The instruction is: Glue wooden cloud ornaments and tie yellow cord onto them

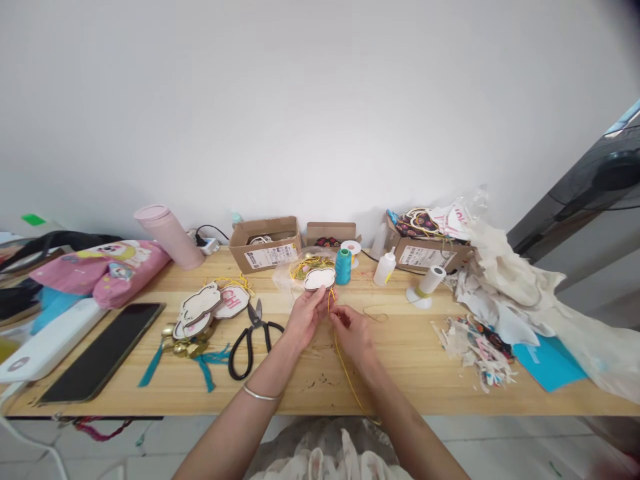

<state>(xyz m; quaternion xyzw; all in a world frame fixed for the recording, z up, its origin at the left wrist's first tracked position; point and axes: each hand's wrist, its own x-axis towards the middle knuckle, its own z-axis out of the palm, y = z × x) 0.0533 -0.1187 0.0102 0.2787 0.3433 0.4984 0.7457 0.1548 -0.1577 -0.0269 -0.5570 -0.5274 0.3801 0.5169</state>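
Wooden table [400, 373] beneath white, dark-rimmed plaque [320, 278]

On my table [400, 320], a phone [103, 353] lies near left, a tumbler [170, 237] far left. Scissors [257, 325] lie left of my left hand [306, 318], which holds a plaque [320, 278]. A cord [343, 362] runs from it by my right hand [354, 333] toward the near edge. Beyond stands a thread cone [343, 268]; a bottle [385, 269] stands farther right, beside a box [425, 259].
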